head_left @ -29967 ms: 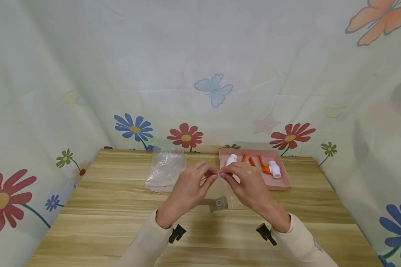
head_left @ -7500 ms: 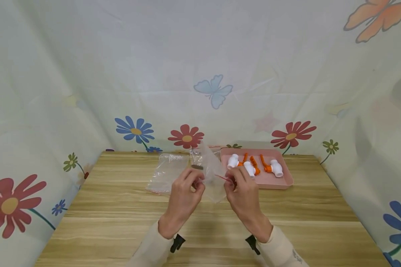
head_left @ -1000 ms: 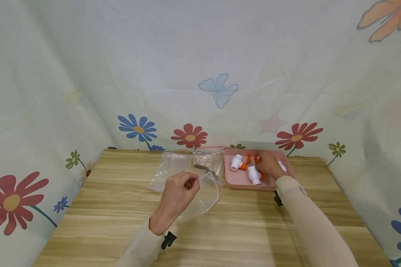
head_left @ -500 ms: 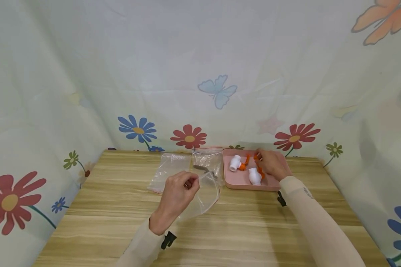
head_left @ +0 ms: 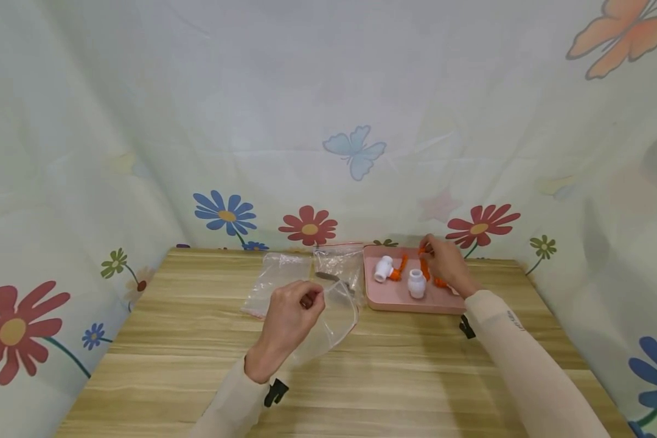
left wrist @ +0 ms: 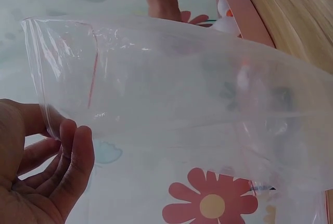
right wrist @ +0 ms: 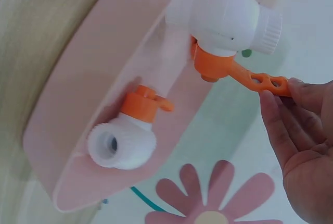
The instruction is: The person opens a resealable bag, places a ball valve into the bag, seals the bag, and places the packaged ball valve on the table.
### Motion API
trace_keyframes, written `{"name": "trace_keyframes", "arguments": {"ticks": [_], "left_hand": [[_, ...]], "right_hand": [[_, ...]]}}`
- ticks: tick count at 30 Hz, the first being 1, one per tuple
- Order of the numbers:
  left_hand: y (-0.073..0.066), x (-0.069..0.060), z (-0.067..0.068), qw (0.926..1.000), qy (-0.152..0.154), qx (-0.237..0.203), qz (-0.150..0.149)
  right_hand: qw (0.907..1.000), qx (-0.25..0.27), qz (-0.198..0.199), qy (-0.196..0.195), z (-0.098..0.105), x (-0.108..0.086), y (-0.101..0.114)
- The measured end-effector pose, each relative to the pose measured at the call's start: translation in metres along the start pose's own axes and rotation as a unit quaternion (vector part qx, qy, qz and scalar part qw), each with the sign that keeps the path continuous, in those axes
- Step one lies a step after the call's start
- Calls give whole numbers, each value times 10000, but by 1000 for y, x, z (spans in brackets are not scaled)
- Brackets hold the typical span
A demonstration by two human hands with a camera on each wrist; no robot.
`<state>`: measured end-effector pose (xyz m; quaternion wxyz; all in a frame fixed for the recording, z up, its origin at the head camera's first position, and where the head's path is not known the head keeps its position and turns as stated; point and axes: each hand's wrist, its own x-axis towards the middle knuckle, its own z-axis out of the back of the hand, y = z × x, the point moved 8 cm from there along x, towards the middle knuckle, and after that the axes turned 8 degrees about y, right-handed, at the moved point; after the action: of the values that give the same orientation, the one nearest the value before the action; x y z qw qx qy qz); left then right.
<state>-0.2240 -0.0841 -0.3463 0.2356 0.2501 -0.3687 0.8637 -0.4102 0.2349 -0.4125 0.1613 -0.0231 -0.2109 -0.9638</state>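
My left hand (head_left: 291, 316) pinches the mouth edge of a clear zip bag (head_left: 334, 322), which hangs spread to the right; in the left wrist view the bag (left wrist: 171, 88) stands out from thumb and fingers, with a red seal line. Over the pink tray (head_left: 389, 303), my right hand (head_left: 447, 266) pinches the orange handle end of a white ball valve (head_left: 416, 284). The right wrist view shows that valve (right wrist: 223, 18) hanging tilted from its handle. Another valve (right wrist: 122, 146) lies in the tray below it, partly hidden by my hand in the head view.
A third white valve (head_left: 384, 269) lies at the tray's left end. Left of the tray is a clear bag with a grey object (head_left: 327, 277) in or under it. Another flat clear bag (head_left: 279, 277) lies further left. A flowered cloth (head_left: 361, 201) hangs behind the table.
Both hands were at the bag 7.5 s ago. Since then my right hand has gone to the tray, taken a valve's handle and raised it, turning the white body upright. My left hand stays put.
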Motion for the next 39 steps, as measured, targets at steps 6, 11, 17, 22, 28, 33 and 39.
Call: {"name": "trace_keyframes", "arguments": {"ticks": [6,11,17,22,28,33,39], "left_hand": [[2,0,-1,10000,41,26,12],[2,0,-1,10000,44,26,23],[1,-1,0,9999,59,7,104],[1,0,-1,9999,98,17,94],[4,-1,-2,10000,65,-23,58],[6,-1,-2,10000,36,-25,44],[7,-1,-3,10000,35,-9,23]], "right_hand": [[9987,-118,341,-362,15,-3,15],[9985,-6,343,-436,26,-7,27],[9981,100,378,-469,35,-14,44],[9971,259,475,-543,42,-20,56],[9927,499,782,-774,49,-28,74],[9870,720,1043,-988,56,-38,94],[9777,845,1470,-1237,66,-50,118]]}}
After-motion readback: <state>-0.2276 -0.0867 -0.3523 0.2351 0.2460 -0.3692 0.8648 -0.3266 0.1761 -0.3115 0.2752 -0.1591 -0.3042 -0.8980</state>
